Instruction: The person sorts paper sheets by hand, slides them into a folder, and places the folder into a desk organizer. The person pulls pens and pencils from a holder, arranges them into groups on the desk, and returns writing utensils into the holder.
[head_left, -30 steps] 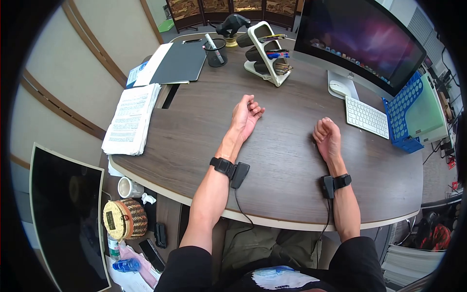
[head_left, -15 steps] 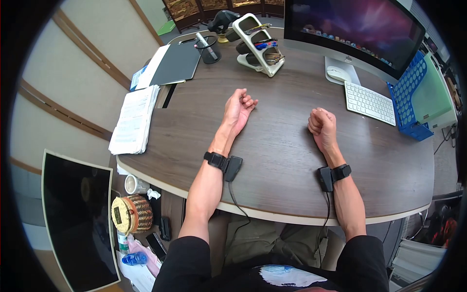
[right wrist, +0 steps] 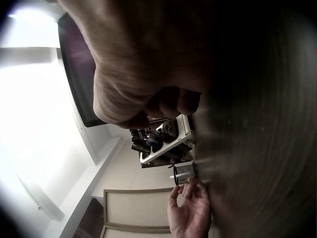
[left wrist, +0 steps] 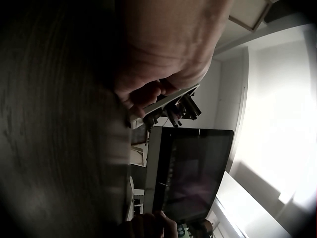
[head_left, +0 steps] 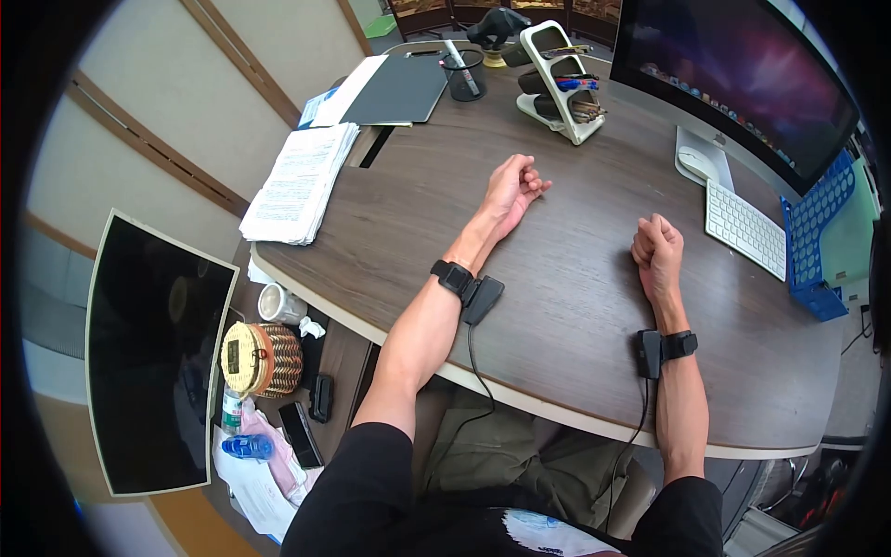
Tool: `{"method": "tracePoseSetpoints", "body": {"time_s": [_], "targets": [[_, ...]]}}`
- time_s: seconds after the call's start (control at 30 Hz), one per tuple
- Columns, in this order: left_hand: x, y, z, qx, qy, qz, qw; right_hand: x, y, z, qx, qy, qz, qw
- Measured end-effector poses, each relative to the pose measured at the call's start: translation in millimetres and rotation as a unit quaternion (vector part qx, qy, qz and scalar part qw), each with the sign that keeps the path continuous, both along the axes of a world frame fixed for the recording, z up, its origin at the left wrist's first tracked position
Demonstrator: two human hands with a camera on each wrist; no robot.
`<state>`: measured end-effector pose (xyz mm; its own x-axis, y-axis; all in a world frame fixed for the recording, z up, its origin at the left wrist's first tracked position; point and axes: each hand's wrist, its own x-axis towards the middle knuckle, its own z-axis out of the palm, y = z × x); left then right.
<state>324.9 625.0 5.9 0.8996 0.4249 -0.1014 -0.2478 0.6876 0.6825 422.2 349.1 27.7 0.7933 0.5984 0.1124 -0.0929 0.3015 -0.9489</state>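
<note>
My left hand point(head_left: 516, 192) rests on its side on the brown desk point(head_left: 557, 269), its fingers loosely bent and nothing in them. To the right, my right hand point(head_left: 658, 255) lies on the desk with its fingers curled into a fist, empty as well. A gap of bare wood separates the two. Each wrist wears a black strap with a small cabled box. The left wrist view has the left hand point(left wrist: 163, 54) large at the top; in the right wrist view the right fist point(right wrist: 143, 74) fills the top and the left hand point(right wrist: 190, 210) shows below, palm visible.
Beyond the hands stand a white pen rack point(head_left: 561, 88) and a mesh cup point(head_left: 466, 82). A monitor point(head_left: 733, 88), keyboard point(head_left: 745, 228) and blue file holder point(head_left: 817, 232) are at the right. Papers point(head_left: 299, 186) and a dark folder point(head_left: 399, 88) lie left; a woven basket point(head_left: 278, 360) sits lower left.
The head view has shifted and turned, so the desk and its things appear moved to the right. Both hands keep nearly the same place on the desk and nearly the same finger shape.
</note>
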Motion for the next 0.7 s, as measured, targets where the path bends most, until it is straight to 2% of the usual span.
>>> {"method": "tracePoseSetpoints", "body": {"time_s": [0.43,0.7], "targets": [[-0.2,-3.4,3.6,0.034,0.006,-0.006,0.999,-0.5,-0.3,0.9,0.008,0.0,-0.001,1.0],[-7.3,-4.3,1.8,0.011,-0.001,0.003,1.0,-2.4,0.2,7.7,0.007,0.001,-0.005,1.0]]}}
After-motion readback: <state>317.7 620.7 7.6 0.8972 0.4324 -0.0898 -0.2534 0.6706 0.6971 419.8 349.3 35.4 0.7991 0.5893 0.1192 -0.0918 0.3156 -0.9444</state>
